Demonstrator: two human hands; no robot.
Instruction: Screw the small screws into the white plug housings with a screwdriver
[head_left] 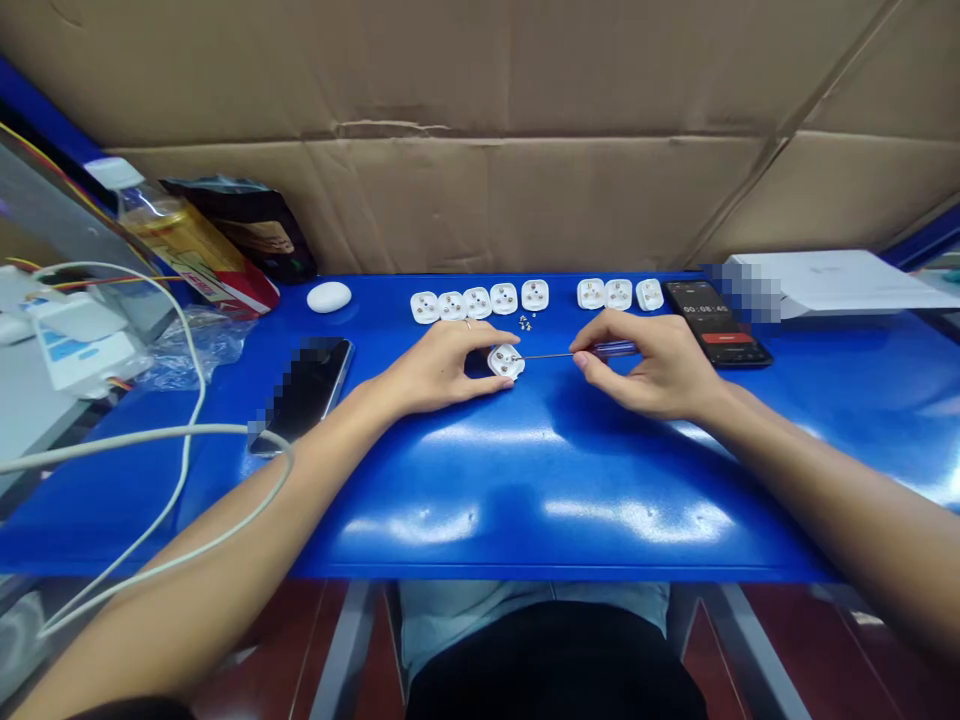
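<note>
A small white square piece point(507, 362) with metal parts set in it is just above the surface or resting on it, a little beyond the middle and nearer the far edge; which of the two is hard to tell. The left hand point(448, 368) has it in a narrow grip, thumb on its near side and forefinger on its far side. The right hand point(646, 362) has its grip closed round the handle of a screwdriver point(613, 349), whose thin shaft points left to the piece; the tip appears to meet it, though whether it sits in a screw head is too small to tell.

Just beyond the piece lies a little scatter of small metal parts point(526, 323). Along the far edge of the blue surface point(487, 480) stand five similar white pieces point(477, 303), and to their right three more point(619, 295). A white oval object point(328, 297) lies left of them. A dark phone point(319, 385) lies left of the left forearm; another phone, a timer display point(705, 310) lit on its screen, lies beyond the right hand. Near the far right corner is a white box point(832, 280); near the far left corner, a bottle point(195, 245) leans before a dark pouch point(262, 225).
</note>
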